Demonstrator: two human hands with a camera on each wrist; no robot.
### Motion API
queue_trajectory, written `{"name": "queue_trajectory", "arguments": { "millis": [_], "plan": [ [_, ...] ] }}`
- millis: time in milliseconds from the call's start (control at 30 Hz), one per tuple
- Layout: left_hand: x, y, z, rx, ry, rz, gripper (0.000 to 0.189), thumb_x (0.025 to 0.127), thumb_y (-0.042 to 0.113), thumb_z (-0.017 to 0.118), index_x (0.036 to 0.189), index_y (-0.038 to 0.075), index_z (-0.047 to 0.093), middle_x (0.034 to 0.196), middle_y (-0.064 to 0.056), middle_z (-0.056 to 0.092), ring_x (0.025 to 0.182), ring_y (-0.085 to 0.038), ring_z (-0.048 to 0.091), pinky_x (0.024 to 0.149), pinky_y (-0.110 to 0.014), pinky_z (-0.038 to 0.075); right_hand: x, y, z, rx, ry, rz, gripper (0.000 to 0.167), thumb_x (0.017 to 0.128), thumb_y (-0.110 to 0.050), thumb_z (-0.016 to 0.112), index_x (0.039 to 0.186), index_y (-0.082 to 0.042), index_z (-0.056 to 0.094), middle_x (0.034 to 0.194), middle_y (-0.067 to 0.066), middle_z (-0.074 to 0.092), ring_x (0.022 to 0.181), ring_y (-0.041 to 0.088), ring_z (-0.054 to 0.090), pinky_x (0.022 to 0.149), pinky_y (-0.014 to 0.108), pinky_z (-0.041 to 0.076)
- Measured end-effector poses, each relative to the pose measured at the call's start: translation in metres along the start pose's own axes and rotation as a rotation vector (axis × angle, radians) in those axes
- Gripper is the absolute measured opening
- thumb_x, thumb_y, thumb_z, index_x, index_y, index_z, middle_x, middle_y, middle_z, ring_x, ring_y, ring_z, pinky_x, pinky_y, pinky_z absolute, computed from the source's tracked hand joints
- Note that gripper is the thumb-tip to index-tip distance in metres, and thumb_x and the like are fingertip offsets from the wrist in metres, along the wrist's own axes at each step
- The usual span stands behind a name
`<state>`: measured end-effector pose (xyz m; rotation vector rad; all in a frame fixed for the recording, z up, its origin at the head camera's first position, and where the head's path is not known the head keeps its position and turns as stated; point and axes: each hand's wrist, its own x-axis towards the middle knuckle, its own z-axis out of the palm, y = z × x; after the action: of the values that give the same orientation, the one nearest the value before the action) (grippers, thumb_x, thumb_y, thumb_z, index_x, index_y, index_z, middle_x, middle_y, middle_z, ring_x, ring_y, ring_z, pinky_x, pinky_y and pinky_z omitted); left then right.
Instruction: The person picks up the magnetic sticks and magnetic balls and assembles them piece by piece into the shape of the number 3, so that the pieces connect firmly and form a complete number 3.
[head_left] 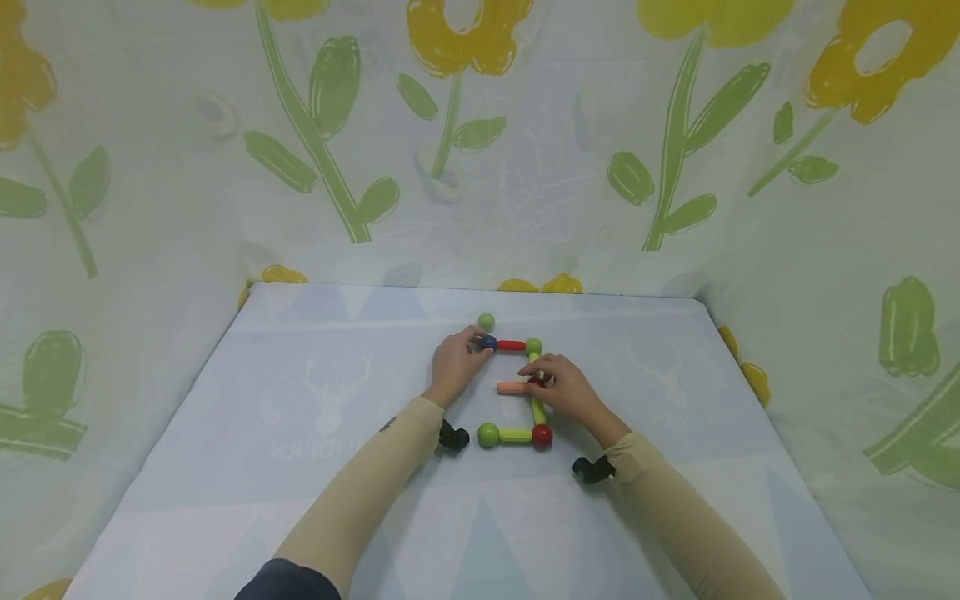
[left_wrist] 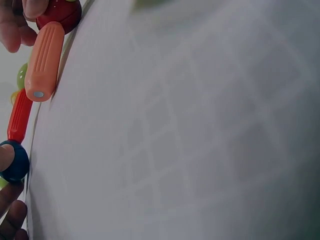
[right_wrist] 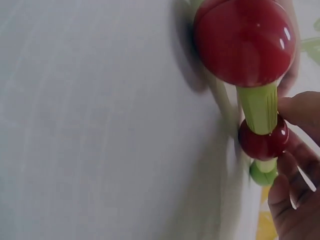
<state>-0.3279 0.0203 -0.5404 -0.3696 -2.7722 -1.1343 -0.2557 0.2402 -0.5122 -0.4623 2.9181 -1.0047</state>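
Note:
Magnetic balls and rods form a chain on the table. At its far left end my left hand (head_left: 455, 367) holds the blue ball (left_wrist: 18, 162) between thumb and fingers. A red rod (head_left: 512, 346) joins that ball to a green ball (head_left: 533, 345). My right hand (head_left: 570, 390) pinches the dark red middle ball (right_wrist: 260, 142), from which a salmon-coloured rod (left_wrist: 45, 62) points left, its far end free. Nearer me, a yellow-green rod (head_left: 538, 412) runs to a larger red ball (head_left: 542, 436). Another yellow-green rod (head_left: 515, 436) ends in a green ball (head_left: 488, 434).
A separate green ball (head_left: 486, 321) lies just beyond the blue ball. Dark wrist-camera mounts (head_left: 453, 437) hang under both forearms. The pale patterned table (head_left: 225, 417) meets flower-printed curtains (head_left: 525, 208) at the back and sides.

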Motion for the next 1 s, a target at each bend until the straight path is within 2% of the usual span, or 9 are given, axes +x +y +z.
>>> {"name": "queue_trajectory", "arguments": {
  "millis": [200, 500, 1000],
  "plan": [
    [0.000, 0.000, 0.001, 0.003, -0.001, -0.005, 0.032, 0.090, 0.029, 0.079, 0.119, 0.020, 0.070, 0.111, 0.001, 0.074, 0.089, -0.017, 0.063, 0.078, -0.034, 0.048, -0.006, 0.008, -0.002, 0.060, 0.031, 0.013, 0.018, 0.093, -0.015, 0.076, 0.110, -0.015, 0.075, 0.104, 0.000, 0.062, 0.087, 0.016, 0.058, 0.077, 0.032, 0.051],
    [0.000, 0.002, 0.001, -0.003, 0.003, -0.004, 0.031, 0.090, 0.028, 0.079, 0.118, 0.019, 0.070, 0.110, 0.000, 0.074, 0.090, -0.018, 0.063, 0.078, -0.035, 0.048, -0.013, 0.012, -0.005, 0.115, 0.006, 0.118, 0.023, 0.092, -0.018, 0.075, 0.115, -0.016, 0.074, 0.104, 0.000, 0.062, 0.091, 0.018, 0.060, 0.078, 0.032, 0.053],
    [0.001, 0.000, 0.001, -0.008, -0.007, -0.003, 0.030, 0.090, 0.029, 0.079, 0.118, 0.020, 0.070, 0.111, 0.002, 0.074, 0.089, -0.017, 0.062, 0.077, -0.034, 0.048, -0.014, 0.024, -0.004, 0.200, -0.033, 0.148, 0.025, 0.095, -0.020, 0.074, 0.119, -0.017, 0.070, 0.107, -0.003, 0.069, 0.098, 0.017, 0.062, 0.091, 0.038, 0.053]
  ]
}}
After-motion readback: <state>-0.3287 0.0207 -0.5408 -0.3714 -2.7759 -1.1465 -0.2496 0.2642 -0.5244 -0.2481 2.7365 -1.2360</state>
